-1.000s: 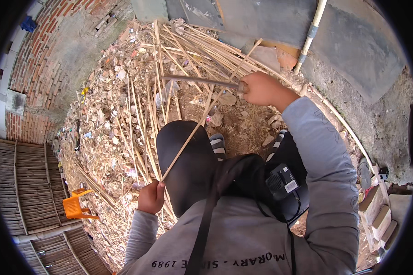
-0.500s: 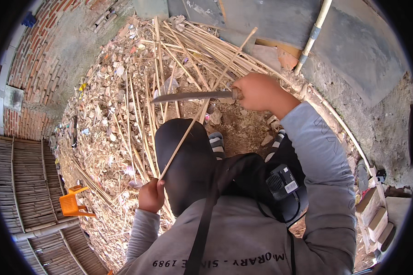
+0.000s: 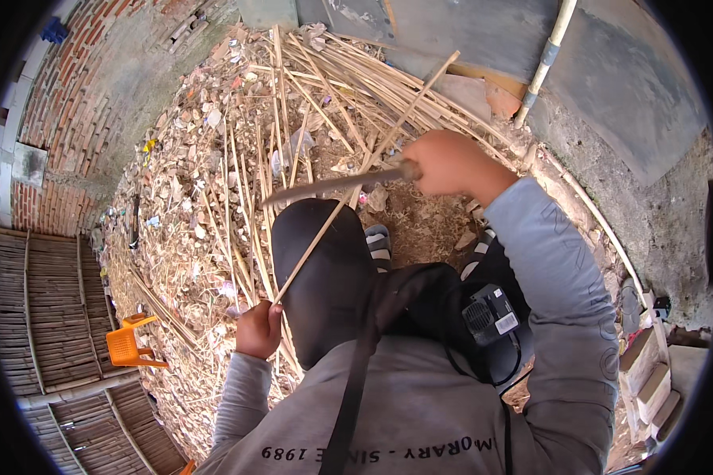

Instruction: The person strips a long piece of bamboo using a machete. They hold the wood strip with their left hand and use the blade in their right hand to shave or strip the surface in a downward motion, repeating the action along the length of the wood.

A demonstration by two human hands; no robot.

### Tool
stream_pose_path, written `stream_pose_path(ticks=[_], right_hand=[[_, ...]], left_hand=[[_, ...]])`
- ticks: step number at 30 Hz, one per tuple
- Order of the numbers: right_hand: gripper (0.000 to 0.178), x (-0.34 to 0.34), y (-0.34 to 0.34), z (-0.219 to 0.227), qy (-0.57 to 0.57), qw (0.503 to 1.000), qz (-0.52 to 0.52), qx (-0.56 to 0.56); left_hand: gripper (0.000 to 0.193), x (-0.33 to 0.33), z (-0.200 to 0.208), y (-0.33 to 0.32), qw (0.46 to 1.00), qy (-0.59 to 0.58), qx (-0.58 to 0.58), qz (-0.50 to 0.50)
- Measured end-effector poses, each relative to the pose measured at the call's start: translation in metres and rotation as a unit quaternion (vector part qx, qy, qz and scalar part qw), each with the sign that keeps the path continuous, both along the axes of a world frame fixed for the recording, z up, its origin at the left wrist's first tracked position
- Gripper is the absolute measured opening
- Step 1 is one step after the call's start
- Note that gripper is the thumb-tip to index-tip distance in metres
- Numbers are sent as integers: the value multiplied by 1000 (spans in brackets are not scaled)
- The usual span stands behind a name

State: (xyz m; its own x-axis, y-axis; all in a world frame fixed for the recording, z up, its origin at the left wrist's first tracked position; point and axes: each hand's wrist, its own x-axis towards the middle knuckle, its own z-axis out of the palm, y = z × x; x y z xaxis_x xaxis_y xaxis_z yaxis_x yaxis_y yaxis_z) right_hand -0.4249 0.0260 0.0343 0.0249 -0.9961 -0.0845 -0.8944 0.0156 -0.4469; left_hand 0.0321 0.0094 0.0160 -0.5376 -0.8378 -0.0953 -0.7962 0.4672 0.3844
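My left hand (image 3: 257,328) grips the near end of a long thin bamboo stick (image 3: 368,166) that slants up and away across my dark trouser knee (image 3: 325,277). My right hand (image 3: 451,162) holds a long knife (image 3: 333,184) by its handle. The blade lies level, pointing left, and crosses the stick at about its middle. A heap of split bamboo strips (image 3: 325,95) lies on the ground beyond both hands.
Dry leaves and litter (image 3: 190,190) cover the ground to the left. A brick wall (image 3: 63,103) curves on the far left, bamboo panels (image 3: 32,317) lie lower left beside an orange plastic chair (image 3: 131,344). A pipe (image 3: 543,63) leans on a grey wall upper right.
My right hand with the knife has come down and toward me, so the blade now crosses the stick lower. The left hand has kept its hold.
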Motion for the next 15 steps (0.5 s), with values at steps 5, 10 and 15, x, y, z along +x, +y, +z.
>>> stream_pose_path(ticks=[5, 10, 15], right_hand=[[26, -87, -3, -41, -48, 963, -214, -155], [21, -40, 0, -12, -66, 992, -105, 20], [21, -24, -9, -3, -65, 995, -64, 50]], left_hand=[[36, -3, -6, -6, 1000, 5, -23, -19], [36, 2, 4, -4, 1000, -24, 0, -20], [34, 0, -4, -1, 1000, -16, -14, -2]])
